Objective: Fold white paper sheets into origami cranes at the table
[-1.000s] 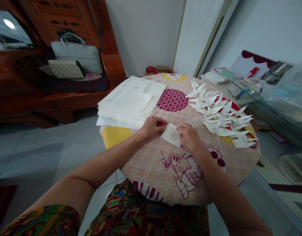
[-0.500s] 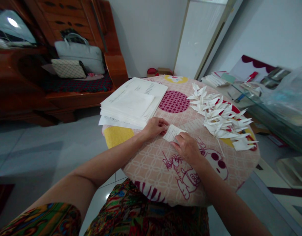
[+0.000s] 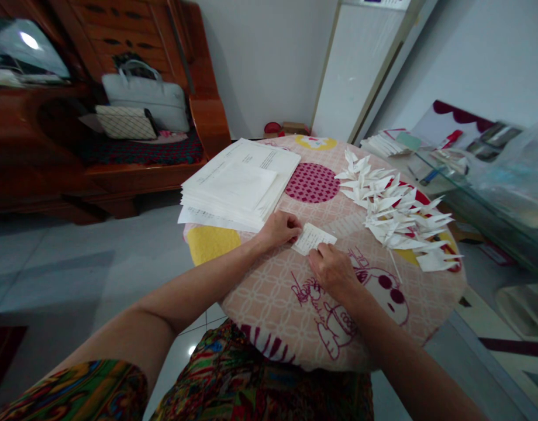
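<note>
A small folded slip of white paper (image 3: 313, 236) lies on the round table with its pink patterned cloth (image 3: 273, 292). My left hand (image 3: 280, 228) pinches the slip's left edge with curled fingers. At the slip's near edge my right hand (image 3: 333, 269) presses down with bent fingertips. A thick stack of white sheets (image 3: 240, 184) sits just beyond my left hand. To the right lies a heap of several folded white paper cranes (image 3: 396, 213).
A wooden bench (image 3: 120, 152) with a grey bag (image 3: 146, 99) and a quilted pouch (image 3: 124, 121) stands at the far left. A glass-topped table (image 3: 479, 193) with papers and plastic is at the right. Grey tiled floor lies to the left.
My right hand has slid from on top of the slip toward me along its near edge, uncovering more paper. My left hand stays pinched on the slip's left edge.
</note>
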The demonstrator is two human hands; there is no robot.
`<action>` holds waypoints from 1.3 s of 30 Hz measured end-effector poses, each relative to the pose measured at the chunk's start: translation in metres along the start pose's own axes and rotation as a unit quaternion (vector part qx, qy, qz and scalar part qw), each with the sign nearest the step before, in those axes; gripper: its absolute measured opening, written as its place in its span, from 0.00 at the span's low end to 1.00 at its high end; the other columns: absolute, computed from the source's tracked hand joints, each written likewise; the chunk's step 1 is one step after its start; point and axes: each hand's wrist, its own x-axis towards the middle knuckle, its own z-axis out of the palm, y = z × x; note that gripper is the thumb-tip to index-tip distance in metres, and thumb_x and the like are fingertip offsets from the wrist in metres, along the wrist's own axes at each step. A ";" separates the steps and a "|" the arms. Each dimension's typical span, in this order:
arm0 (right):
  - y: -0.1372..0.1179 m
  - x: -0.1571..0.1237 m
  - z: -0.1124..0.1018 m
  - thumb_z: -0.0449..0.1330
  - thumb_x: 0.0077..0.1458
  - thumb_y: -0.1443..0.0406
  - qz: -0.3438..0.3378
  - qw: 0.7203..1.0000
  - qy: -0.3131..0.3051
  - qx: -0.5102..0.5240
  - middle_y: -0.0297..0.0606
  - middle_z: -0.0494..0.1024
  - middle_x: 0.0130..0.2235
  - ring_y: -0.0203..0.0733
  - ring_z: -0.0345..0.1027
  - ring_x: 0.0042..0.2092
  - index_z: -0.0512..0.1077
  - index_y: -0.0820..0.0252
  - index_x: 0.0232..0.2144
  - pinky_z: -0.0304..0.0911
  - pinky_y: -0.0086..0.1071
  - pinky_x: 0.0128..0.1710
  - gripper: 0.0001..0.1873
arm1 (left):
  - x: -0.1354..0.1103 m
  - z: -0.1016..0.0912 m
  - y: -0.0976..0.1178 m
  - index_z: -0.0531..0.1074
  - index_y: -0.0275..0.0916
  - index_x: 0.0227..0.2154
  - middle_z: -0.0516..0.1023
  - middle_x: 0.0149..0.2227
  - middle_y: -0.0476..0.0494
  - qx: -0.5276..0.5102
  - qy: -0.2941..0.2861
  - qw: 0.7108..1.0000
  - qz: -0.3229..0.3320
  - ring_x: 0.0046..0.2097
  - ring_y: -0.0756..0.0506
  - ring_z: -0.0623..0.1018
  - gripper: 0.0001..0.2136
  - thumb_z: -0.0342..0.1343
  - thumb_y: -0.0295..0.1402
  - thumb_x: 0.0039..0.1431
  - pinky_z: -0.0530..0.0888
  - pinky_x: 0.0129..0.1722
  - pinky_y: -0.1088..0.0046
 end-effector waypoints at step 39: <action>0.001 0.002 0.006 0.53 0.63 0.71 0.001 0.999 0.047 0.019 0.43 0.75 0.33 0.43 0.63 0.35 0.76 0.62 0.30 0.50 0.35 0.31 0.13 | 0.002 0.000 -0.003 0.82 0.31 0.37 0.81 0.25 0.46 -0.034 -0.028 0.998 -0.040 0.27 0.50 0.79 0.10 0.58 0.25 0.54 0.75 0.27 0.80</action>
